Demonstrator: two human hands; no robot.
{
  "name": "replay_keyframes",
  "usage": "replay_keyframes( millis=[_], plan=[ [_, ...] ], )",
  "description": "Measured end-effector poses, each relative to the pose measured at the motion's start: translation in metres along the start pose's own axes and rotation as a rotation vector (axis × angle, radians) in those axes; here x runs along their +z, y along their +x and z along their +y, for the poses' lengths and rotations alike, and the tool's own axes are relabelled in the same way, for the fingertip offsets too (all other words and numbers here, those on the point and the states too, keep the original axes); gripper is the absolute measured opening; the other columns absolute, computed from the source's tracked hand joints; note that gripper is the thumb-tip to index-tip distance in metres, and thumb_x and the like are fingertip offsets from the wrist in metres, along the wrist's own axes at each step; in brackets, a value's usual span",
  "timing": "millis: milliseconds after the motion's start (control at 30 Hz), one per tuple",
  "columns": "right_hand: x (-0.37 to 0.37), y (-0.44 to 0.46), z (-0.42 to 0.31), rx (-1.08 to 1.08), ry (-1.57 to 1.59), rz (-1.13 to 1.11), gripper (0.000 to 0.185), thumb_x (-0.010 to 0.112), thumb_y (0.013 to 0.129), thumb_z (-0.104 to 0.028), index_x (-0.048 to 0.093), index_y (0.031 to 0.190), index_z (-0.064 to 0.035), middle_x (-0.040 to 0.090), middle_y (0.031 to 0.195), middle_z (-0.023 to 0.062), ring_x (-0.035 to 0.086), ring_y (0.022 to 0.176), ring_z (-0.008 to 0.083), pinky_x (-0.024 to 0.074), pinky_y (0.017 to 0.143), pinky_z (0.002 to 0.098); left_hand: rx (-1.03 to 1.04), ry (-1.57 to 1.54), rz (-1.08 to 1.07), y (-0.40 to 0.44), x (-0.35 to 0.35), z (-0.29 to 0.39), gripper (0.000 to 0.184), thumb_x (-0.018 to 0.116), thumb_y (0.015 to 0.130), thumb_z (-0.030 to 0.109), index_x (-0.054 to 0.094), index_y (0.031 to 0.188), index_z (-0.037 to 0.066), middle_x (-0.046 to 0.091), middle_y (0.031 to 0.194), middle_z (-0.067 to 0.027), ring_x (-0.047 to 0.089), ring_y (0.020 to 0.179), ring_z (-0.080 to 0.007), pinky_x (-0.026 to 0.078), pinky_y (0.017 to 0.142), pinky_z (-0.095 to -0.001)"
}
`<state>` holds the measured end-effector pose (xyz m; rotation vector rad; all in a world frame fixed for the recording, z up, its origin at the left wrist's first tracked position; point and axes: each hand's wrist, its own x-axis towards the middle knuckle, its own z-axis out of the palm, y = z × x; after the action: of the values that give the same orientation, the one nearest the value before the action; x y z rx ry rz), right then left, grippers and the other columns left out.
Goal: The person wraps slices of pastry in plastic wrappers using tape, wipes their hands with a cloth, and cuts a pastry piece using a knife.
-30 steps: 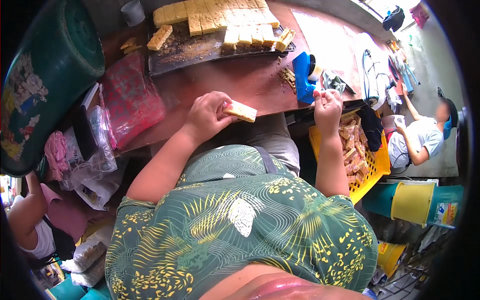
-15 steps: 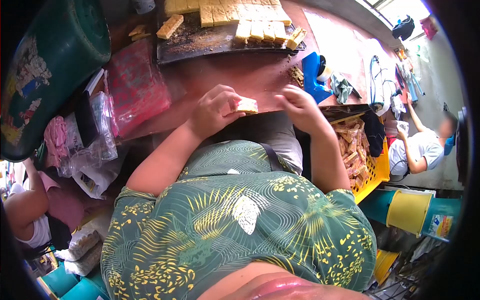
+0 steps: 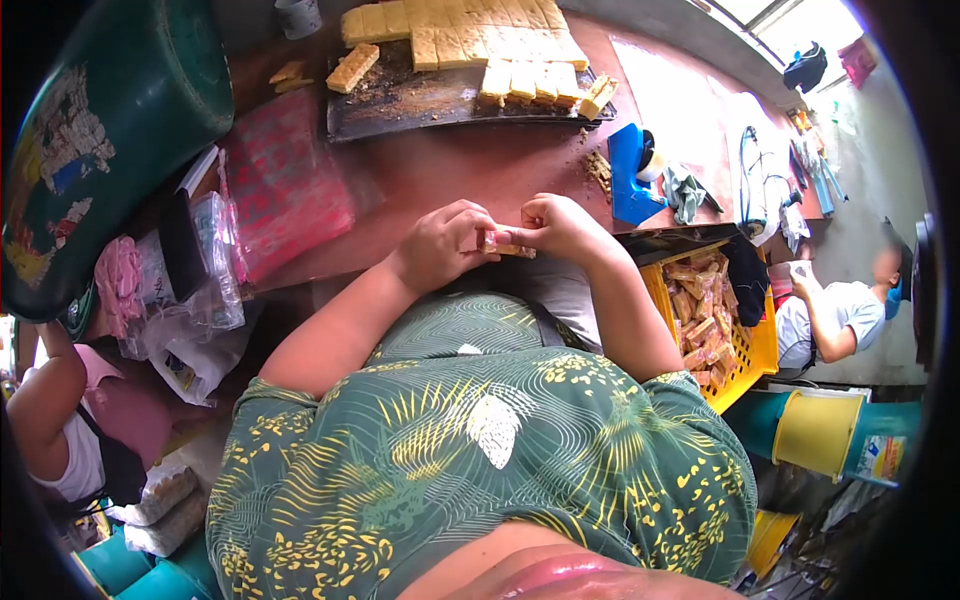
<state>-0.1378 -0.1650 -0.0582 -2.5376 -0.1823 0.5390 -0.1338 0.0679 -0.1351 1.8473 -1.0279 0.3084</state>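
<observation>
A small pastry bar (image 3: 516, 249), apparently in clear wrap, is between my two hands over the table's front edge. My left hand (image 3: 447, 240) pinches its left part. My right hand (image 3: 562, 229) has curled fingers, with the thumb pressed on the bar's right end. Beyond my hands, a dark baking tray (image 3: 390, 115) bears rows of cut pastry bars (image 3: 480, 40), with a few loose pieces at its edges. To the right of my right hand stands a blue tape dispenser (image 3: 630, 185) with a roll of tape.
A yellow crate (image 3: 765, 345) at my right holds many wrapped bars. Plastic bags (image 3: 205, 270) and a pink-red sheet (image 3: 285, 185) lie on the left, beside a large green bucket (image 3: 130, 130). A grey cloth (image 3: 685, 190) lies past the dispenser. Other people sit at both sides.
My right hand has moved left and its thumb now meets the bar, which it was apart from before. My left hand keeps its hold. The view has shifted slightly.
</observation>
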Motion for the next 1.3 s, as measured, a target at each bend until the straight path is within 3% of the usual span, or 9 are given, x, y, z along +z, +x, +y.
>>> replay_keyframes(
  millis=[100,133,367,500,633,700,767,867,1300],
  plan=[
    [0.02,-0.002,0.021,-0.404,0.136,0.19,0.048,0.092,0.079,-0.025,0.051,0.073,-0.0022,0.064,0.098,0.0137,0.059,0.078,0.0202,0.0486,0.065,0.0402,0.02,0.014,0.04,-0.001,0.002,-0.002,0.04,0.089,0.078,0.02,0.065,0.109,0.01,0.069,0.104,-0.009,0.071,0.093,-0.0298,0.059,0.082,-0.0402],
    [0.026,-0.004,0.02,-0.665,0.168,0.251,0.045,0.093,0.073,-0.019,0.051,0.079,-0.0037,0.065,0.104,0.0171,0.062,0.092,0.0329,0.0515,0.075,0.0415,0.012,-0.007,0.049,-0.001,0.002,-0.003,0.041,0.089,0.078,0.021,0.065,0.109,0.01,0.069,0.104,-0.009,0.071,0.094,-0.0301,0.059,0.083,-0.0404],
    [0.007,-0.056,-0.006,-0.282,0.071,0.197,0.032,0.084,0.079,-0.011,0.056,0.091,-0.0021,0.063,0.085,0.0164,0.064,0.081,0.0375,0.0521,0.075,0.0454,0.012,0.002,0.113,0.003,-0.003,0.004,0.046,0.088,0.081,0.026,0.064,0.117,0.009,0.067,0.119,-0.0126,0.067,0.111,-0.0331,0.056,0.095,-0.0413],
    [-0.059,-0.119,0.041,-0.085,-0.039,0.434,0.024,0.081,0.08,-0.005,0.06,0.094,-0.003,0.065,0.089,0.0161,0.066,0.087,0.0377,0.0534,0.077,0.0453,-0.082,-0.001,0.176,0.005,-0.008,0.001,0.04,0.084,0.086,0.022,0.064,0.118,0.007,0.066,0.121,-0.0154,0.066,0.112,-0.0339,0.054,0.097,-0.0414],
    [-0.104,-0.21,0.058,0.083,-0.905,0.717,0.029,0.087,0.075,-0.011,0.066,0.095,-0.0072,0.071,0.101,0.0141,0.067,0.102,0.0357,0.0528,0.091,0.0445,-0.07,-0.007,0.129,0.005,-0.007,-0.001,0.031,0.08,0.088,0.015,0.066,0.114,0.007,0.067,0.12,-0.0151,0.067,0.11,-0.0336,0.054,0.095,-0.0418],
    [-0.111,-0.243,0.049,0.055,-0.671,0.353,0.043,0.088,0.071,-0.009,0.069,0.109,-0.006,0.071,0.111,0.0152,0.067,0.107,0.037,0.0539,0.096,0.0453,-0.063,-0.003,0.124,0.006,-0.006,-0.001,0.027,0.08,0.088,0.014,0.067,0.111,0.007,0.068,0.117,-0.0145,0.067,0.108,-0.0332,0.055,0.094,-0.0417],
    [-0.101,-0.252,0.001,0.114,-0.254,-0.235,0.035,0.086,0.078,-0.018,0.072,0.109,-0.0107,0.072,0.106,0.0162,0.067,0.107,0.0368,0.0521,0.096,0.0442,-0.056,0.01,0.108,0.005,-0.004,0.001,0.023,0.08,0.087,0.013,0.069,0.107,0.007,0.069,0.113,-0.0136,0.068,0.106,-0.0327,0.055,0.093,-0.0416],
    [-0.075,-0.248,-0.052,0.272,-0.054,-0.831,0.035,0.081,0.081,-0.019,0.072,0.114,-0.0089,0.072,0.104,0.0174,0.069,0.102,0.0384,0.0538,0.092,0.0457,-0.032,0.038,0.092,0.007,-0.002,0.001,0.018,0.079,0.086,0.012,0.07,0.101,0.007,0.07,0.107,-0.0121,0.069,0.102,-0.032,0.056,0.09,-0.0418],
    [-0.058,-0.237,-0.014,0.058,0.118,-0.712,0.034,0.078,0.081,-0.02,0.071,0.112,-0.0068,0.072,0.101,0.018,0.069,0.099,0.0402,0.0547,0.089,0.0471,-0.032,0.086,0.045,0.006,-0.006,0.009,0.01,0.078,0.085,0.009,0.071,0.092,0.008,0.072,0.096,-0.0097,0.07,0.09,-0.0307,0.057,0.081,-0.0411]
  ],
)
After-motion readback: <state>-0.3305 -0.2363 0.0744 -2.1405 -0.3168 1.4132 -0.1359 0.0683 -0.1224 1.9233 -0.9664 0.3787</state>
